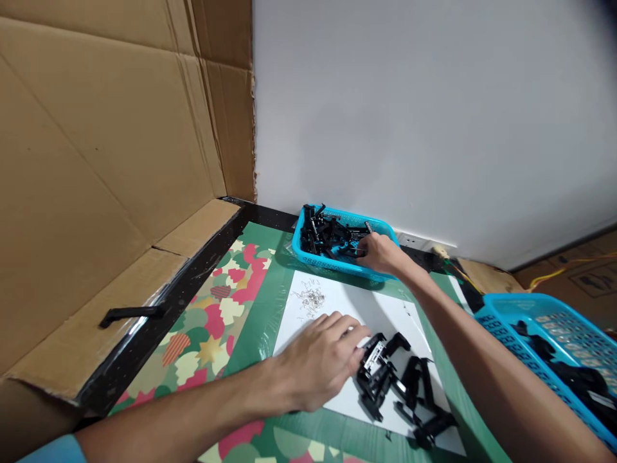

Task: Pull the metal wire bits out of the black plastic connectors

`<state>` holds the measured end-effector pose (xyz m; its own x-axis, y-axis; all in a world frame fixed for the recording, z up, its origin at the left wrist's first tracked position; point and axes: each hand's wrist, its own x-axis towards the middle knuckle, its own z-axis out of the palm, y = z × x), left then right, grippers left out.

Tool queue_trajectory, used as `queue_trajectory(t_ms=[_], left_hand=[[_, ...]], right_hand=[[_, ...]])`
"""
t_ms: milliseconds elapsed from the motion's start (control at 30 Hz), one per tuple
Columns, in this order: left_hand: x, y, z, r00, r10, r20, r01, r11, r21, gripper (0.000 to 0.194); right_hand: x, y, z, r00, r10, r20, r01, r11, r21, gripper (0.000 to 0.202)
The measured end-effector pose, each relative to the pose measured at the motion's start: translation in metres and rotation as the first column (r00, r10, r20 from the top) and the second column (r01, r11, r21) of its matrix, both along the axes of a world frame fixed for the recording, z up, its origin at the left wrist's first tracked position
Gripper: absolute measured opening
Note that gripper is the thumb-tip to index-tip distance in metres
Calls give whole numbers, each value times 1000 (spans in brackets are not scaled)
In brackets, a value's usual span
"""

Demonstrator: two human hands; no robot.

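Note:
My right hand (379,253) reaches into the far blue basket (347,269), its fingers closed on a black plastic part among many similar black pieces (321,231). My left hand (324,361) rests low over a white sheet (349,296), fingers curled; whatever lies under them is hidden. Right beside its fingertips is a loose heap of black plastic parts (378,379), one with a pale strip. More black parts (427,411) lie to the right on the sheet. A small scatter of tiny thin metal bits (311,298) sits near the sheet's far left corner.
Another blue basket (520,302) with black parts stands at the right. Cardboard (106,128) walls the left side, with a black handle-shaped piece (132,314) on its ledge. A wall socket (412,240) and a yellow cable (542,281) are behind. Patterned green covering (207,334) lies underneath.

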<state>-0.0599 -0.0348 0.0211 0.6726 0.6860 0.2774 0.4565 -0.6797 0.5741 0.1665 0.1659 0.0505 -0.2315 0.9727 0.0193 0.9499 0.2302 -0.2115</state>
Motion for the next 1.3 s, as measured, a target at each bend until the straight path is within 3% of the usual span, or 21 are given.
queue_trajectory(t_ms=[200,400,533,667,733,833,900,967,1033,1167,1300], left_hand=[[0,8,-1,966,179,189,-150,976,-159,27],[0,14,-4,870,308,385,-148,908,-391,28],[3,14,0,788,364,496,-42,836,-548,39],[8,15,0,706,383,595,79,793,-604,39],[11,16,-4,667,447,595,102,737,-668,41],[11,19,-10,555,594,582,155,614,-774,41],[9,21,-10,420,697,581,179,564,-806,34],[6,23,-6,273,766,583,172,557,-813,25],[3,25,-1,174,787,592,152,573,-805,19],[0,29,3,116,773,624,113,614,-781,18],[0,29,0,143,768,624,128,611,-781,21]], right_hand=[[20,-24,29,1000,-1,30,-2,996,88,4],[19,-82,59,986,31,-166,-4,987,160,9],[-4,-134,53,959,85,-269,-25,976,217,8],[-30,-170,34,910,136,-391,-81,985,154,8],[-38,-178,29,865,132,-485,-106,991,80,8],[-41,-178,29,793,118,-598,-188,981,-56,15],[-38,-170,31,768,104,-632,-200,976,-82,20],[-36,-157,30,777,101,-621,-176,983,-60,21],[-36,-142,23,825,128,-551,-182,982,-44,18],[-42,-119,-5,883,187,-430,-230,972,-48,12],[-50,-109,-28,884,192,-427,-244,967,-70,12]])
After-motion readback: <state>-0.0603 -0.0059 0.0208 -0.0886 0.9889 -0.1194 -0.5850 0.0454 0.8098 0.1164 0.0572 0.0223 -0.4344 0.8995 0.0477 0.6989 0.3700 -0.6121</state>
